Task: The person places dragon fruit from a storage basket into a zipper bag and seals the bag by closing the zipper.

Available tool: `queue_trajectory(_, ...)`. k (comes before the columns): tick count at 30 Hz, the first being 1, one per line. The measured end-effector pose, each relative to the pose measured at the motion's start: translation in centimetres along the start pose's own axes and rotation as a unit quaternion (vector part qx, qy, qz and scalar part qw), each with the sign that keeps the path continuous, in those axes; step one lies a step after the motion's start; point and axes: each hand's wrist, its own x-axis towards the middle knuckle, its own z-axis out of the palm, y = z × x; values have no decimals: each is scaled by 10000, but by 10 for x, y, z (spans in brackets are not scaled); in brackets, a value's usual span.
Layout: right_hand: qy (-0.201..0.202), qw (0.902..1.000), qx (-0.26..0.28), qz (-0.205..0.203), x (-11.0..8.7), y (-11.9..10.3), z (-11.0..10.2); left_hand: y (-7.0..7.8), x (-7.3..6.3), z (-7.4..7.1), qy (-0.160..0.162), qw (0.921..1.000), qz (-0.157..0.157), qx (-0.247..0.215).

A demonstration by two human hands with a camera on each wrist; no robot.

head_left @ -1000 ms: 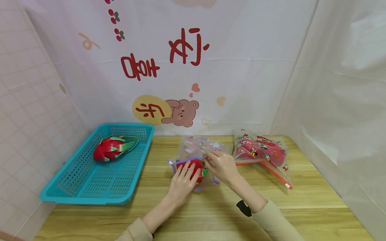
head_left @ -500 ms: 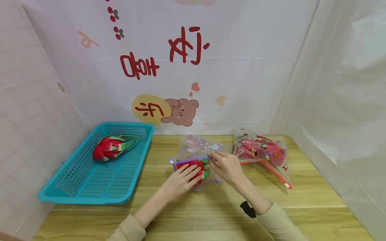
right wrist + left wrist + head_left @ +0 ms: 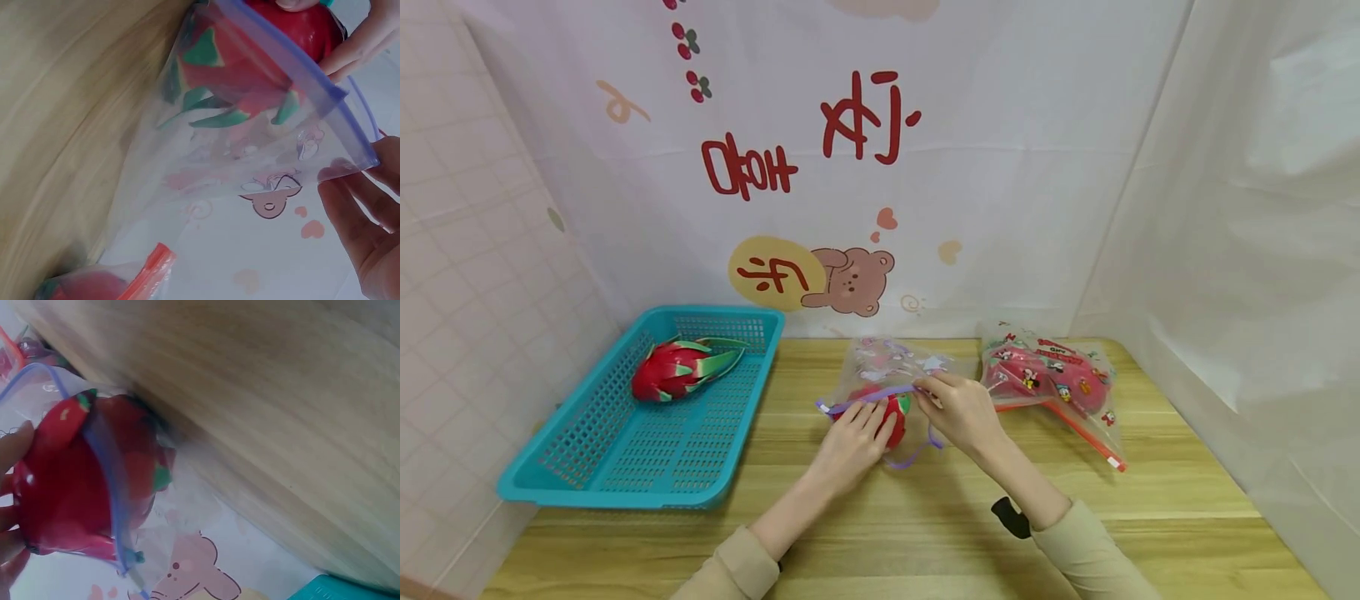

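My left grip (image 3: 850, 446) clamps a dragon fruit (image 3: 65, 484), partly inside the purple-rimmed bag (image 3: 868, 362); my right grip (image 3: 962, 412) pinches the rim (image 3: 286, 47). Blue basket (image 3: 655, 458), nine o'clock.

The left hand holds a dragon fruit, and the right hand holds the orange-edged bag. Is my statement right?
Not fully: the right hand holds the purple-edged bag, as the right wrist view shows. The left hand does hold a dragon fruit.

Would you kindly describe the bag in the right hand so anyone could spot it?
On the table, right of the blue basket, the right hand pinches a clear printed bag. Its purple edging sets it apart from the orange-edged bag beside it.
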Motion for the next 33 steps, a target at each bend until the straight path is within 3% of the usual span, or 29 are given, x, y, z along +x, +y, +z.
queue_trajectory(2, -21, 10000, -29, 59, -1, 1, 1, 2, 0, 2, 20, 9999, 55, 112)
queue_trajectory(9, -102, 9997, -186, 93, -10, 7, 4, 3, -4, 4, 63, 9968, 691, 389)
queue_trajectory(17, -547, 9977, -393, 120, -15, 8, 3, -7, -4, 8, 44, 9984, 550, 147)
queue_trajectory(25, -1445, 9863, -729, 318, -17, 8, 1, -10, -5, 7, -196, 9992, 339, -69)
queue_trajectory(33, -1349, 9875, -700, 414, -13, 9, -1, -8, -4, 7, -728, 9949, 683, 150)
